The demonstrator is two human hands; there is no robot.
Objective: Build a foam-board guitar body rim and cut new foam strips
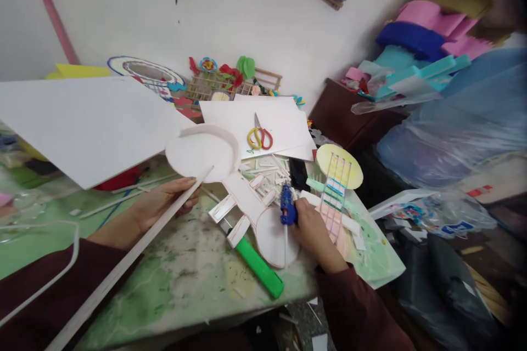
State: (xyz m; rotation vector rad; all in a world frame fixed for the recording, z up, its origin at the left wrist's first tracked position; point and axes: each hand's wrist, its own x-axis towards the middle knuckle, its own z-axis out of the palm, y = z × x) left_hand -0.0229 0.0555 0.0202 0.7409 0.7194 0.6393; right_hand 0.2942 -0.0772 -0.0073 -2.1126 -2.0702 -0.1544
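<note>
My left hand is closed on a long white foam strip, which slants from the lower left up to the white cutout. This cutout has a round disc at each end and short crosspieces between them. Along part of its upper disc stands a raised white rim. My right hand grips a blue glue gun over the lower disc, with a white glue stick at its back. Partly under the cutout lies a green-handled utility knife.
Scissors rest on white boards at the back. To the right lies a coloured paper model with a yellow disc. A large white sheet covers the left side. Foam scraps litter the green table. Plastic bags crowd the right.
</note>
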